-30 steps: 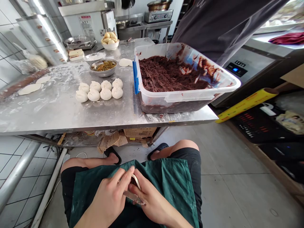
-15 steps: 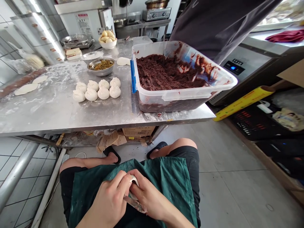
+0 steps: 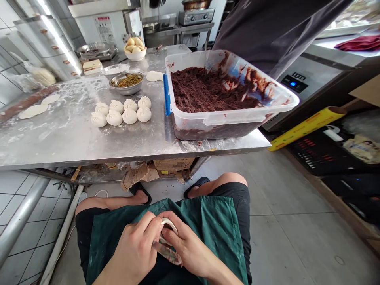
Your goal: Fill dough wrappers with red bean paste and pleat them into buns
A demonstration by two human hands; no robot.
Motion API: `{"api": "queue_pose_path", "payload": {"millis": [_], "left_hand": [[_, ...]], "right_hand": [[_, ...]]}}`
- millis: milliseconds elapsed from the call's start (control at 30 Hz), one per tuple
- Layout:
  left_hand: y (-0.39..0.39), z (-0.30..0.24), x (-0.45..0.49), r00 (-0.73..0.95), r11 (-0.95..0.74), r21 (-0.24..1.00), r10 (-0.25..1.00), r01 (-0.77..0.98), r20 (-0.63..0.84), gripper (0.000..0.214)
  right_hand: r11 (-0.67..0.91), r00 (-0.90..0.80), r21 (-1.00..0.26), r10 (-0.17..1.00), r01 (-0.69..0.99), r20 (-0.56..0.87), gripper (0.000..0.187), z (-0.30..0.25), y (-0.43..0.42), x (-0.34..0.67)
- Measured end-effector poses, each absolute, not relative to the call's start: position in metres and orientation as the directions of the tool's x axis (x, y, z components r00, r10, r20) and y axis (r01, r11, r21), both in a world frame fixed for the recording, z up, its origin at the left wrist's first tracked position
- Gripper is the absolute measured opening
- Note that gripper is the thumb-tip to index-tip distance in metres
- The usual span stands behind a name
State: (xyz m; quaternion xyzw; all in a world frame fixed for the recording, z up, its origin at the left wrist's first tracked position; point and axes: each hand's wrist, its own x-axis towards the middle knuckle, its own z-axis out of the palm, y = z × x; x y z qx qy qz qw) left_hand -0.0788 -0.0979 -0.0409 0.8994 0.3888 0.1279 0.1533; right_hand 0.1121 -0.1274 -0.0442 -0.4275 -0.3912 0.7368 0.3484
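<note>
Still pinching the dough wrapper [image 3: 170, 222] above the green apron [image 3: 219, 221] with left grip [image 3: 138, 241] and right grip [image 3: 190, 242] together, now exposing more of it than half a second ago, apparently leaving it unclosed.

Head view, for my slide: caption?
Left hand and right hand hold a dough wrapper; eight pleated buns sit beside a plastic tub.

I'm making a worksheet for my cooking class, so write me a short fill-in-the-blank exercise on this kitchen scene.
1. The left hand and the right hand hold dough above an apron coloured ____.
2. The white buns on the table number ____.
3. In the picture, the plastic tub of dark filling stands to the ____ of the buns.

Missing words: green; eight; right.
</note>
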Motion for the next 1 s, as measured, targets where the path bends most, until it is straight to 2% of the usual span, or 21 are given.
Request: {"api": "queue_pose_path", "payload": {"millis": [67, 167, 200, 300, 333, 467, 600, 633, 733, 767, 833, 900, 1000], "left_hand": [[-0.098, -0.042, -0.078, 0.675, -0.672, 0.355, 0.725, 0.650, 0.136, 0.038], [-0.097, -0.042, -0.078, 0.710, -0.708, 0.287, 0.694, 0.645, 0.118, 0.058], [-0.096, -0.041, -0.078, 0.711, -0.704, 0.286, 0.696, 0.650, 0.096, 0.056], [-0.096, -0.038, -0.079, 0.690, -0.664, 0.346, 0.721, 0.663, 0.062, 0.034], [-0.096, -0.038, -0.079, 0.691, -0.664, 0.355, 0.720, 0.658, 0.064, 0.035], [-0.095, -0.041, -0.080, 0.732, -0.716, 0.295, 0.677, 0.632, 0.075, 0.063], [-0.096, -0.040, -0.079, 0.705, -0.673, 0.370, 0.706, 0.641, 0.062, 0.038], [-0.096, -0.040, -0.079, 0.706, -0.675, 0.376, 0.704, 0.635, 0.071, 0.040], [-0.095, -0.039, -0.079, 0.746, -0.731, 0.318, 0.659, 0.604, 0.095, 0.062], [-0.095, -0.039, -0.079, 0.752, -0.738, 0.301, 0.653, 0.604, 0.090, 0.066], [-0.094, -0.038, -0.081, 0.739, -0.721, 0.311, 0.669, 0.619, 0.080, 0.055], [-0.093, -0.037, -0.083, 0.702, -0.679, 0.354, 0.707, 0.643, 0.083, 0.039], [-0.093, -0.036, -0.082, 0.700, -0.685, 0.359, 0.706, 0.634, 0.111, 0.049]], "right_hand": [[-0.421, -0.381, -0.895, 0.859, -0.145, -0.342, 0.022, -0.045, -0.126, 0.112], [-0.340, -0.365, -0.939, 0.883, -0.059, -0.297, 0.017, -0.046, -0.125, 0.112], [-0.349, -0.363, -0.936, 0.880, -0.054, -0.307, 0.017, -0.046, -0.125, 0.112], [-0.451, -0.376, -0.885, 0.845, -0.117, -0.381, 0.020, -0.046, -0.125, 0.112], [-0.456, -0.377, -0.880, 0.844, -0.131, -0.381, 0.020, -0.047, -0.126, 0.112], [-0.338, -0.354, -0.939, 0.887, -0.061, -0.296, 0.015, -0.049, -0.126, 0.112], [-0.478, -0.380, -0.875, 0.826, -0.082, -0.415, 0.022, -0.047, -0.126, 0.112], [-0.475, -0.374, -0.876, 0.830, -0.085, -0.414, 0.022, -0.046, -0.125, 0.113], [-0.404, -0.340, -0.912, 0.869, -0.069, -0.359, 0.017, -0.042, -0.124, 0.115], [-0.409, -0.335, -0.909, 0.870, -0.082, -0.361, 0.017, -0.041, -0.123, 0.116], [-0.480, -0.336, -0.863, 0.848, -0.160, -0.409, 0.024, -0.041, -0.123, 0.115], [-0.544, -0.325, -0.785, 0.830, -0.297, -0.453, 0.043, -0.046, -0.123, 0.111], [-0.572, -0.246, -0.662, 0.815, -0.484, -0.524, 0.062, -0.057, -0.123, 0.099]]}}
